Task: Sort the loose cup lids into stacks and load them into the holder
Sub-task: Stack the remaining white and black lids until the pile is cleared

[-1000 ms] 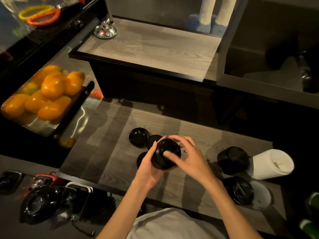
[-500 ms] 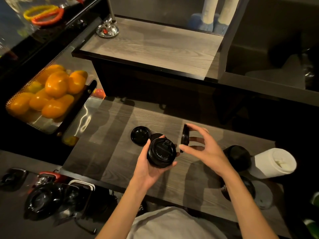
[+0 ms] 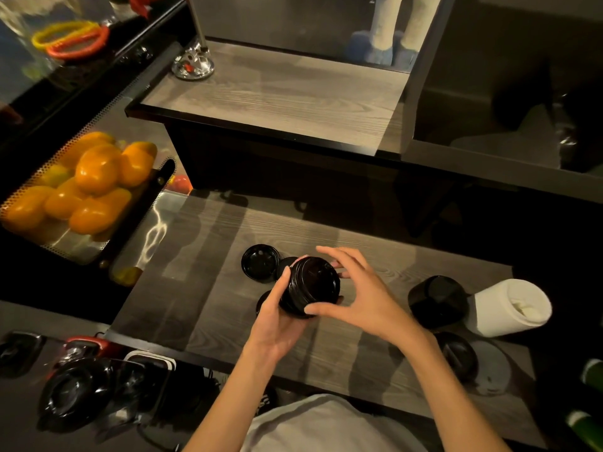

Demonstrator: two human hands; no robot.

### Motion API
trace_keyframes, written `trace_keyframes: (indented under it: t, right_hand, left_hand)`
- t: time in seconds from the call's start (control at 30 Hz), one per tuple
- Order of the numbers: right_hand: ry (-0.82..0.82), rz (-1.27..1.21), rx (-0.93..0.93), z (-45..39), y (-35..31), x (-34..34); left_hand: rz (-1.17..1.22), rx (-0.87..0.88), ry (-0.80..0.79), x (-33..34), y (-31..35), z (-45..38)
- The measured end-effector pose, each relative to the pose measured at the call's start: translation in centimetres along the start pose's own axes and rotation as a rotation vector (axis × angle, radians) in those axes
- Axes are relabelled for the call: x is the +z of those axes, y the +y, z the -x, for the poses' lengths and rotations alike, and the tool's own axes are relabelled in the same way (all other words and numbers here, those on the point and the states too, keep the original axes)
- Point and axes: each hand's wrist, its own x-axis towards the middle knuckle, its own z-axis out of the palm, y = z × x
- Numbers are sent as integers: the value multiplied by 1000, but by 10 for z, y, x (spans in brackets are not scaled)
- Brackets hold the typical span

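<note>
Left hand (image 3: 277,324) cradles the stack (image 3: 310,287) of black lids from below and behind, thumb up along its left wall, fingers curled round the underside, the whole thing lifted above the surface (image 3: 202,288). Right hand (image 3: 362,295) arches over the top, fingers spread and bent, thumb tip touching the stack's near rim; whether it pinches a lid or only steadies the top cannot be told. Loose lids are close by: one lid (image 3: 260,263) lies just left of the stack, and edges of two more peek out behind and below it. Off to the right stand a dark stack (image 3: 437,300) and a white stack (image 3: 510,306) on their sides, with another lid (image 3: 458,355) nearer the body. No holder can be picked out for certain. These lids look thin, light and springy, glossy enough to slip, so a nested stack may shear sideways if squeezed at one spot. Best hold, by the look of it: around the rims, with a palm under the base, and gentle pressure from above so they seat without cracking.
</note>
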Motion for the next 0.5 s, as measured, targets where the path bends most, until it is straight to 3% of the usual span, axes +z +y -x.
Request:
trace_keyframes:
  t: [0.13,0.5]
  right_hand:
    - [94,39,38,5,-4,6]
    - [-4,4,37,5,10,-2]
  left_hand:
    - [-9,-9,-18,1,-1,1]
    - [-139,19,-29,3,0,3]
